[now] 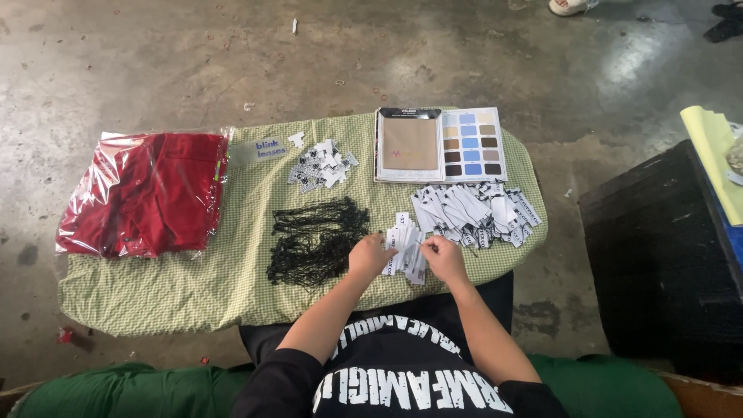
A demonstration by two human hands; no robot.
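Fingers of both hands were curled in on a small fan of white paper hang tags (pixel 405 249) at the near edge of the green checked cloth (pixel 193 286). The left hand (pixel 370 257) pinched the tags from the left; the right hand (pixel 443 255) pinched at their right edge, though whether a string was caught between its fingertips was too small to tell.

Supplies laid out on the cloth:
- tangle of black looped strings (pixel 316 238), just left of the left hand
- heap of small white tags (pixel 321 166) farther back
- larger spread of white hang tags with strings (pixel 478 210), just beyond the right hand
- open colour swatch book (pixel 439 145) at the far edge
- folded red garment in a clear plastic bag (pixel 143 193) at the left end

Judgement on progress: the spread on the right looked like finished, strung tags, and it was sizeable. The string pile was still thick and a stack remained in hand, so the work appeared somewhere in its middle, with plenty left. The bagged garment looked untouched.

Concrete floor (pixel 371 54) all round; a black crate (pixel 665 263) stood well to the right.
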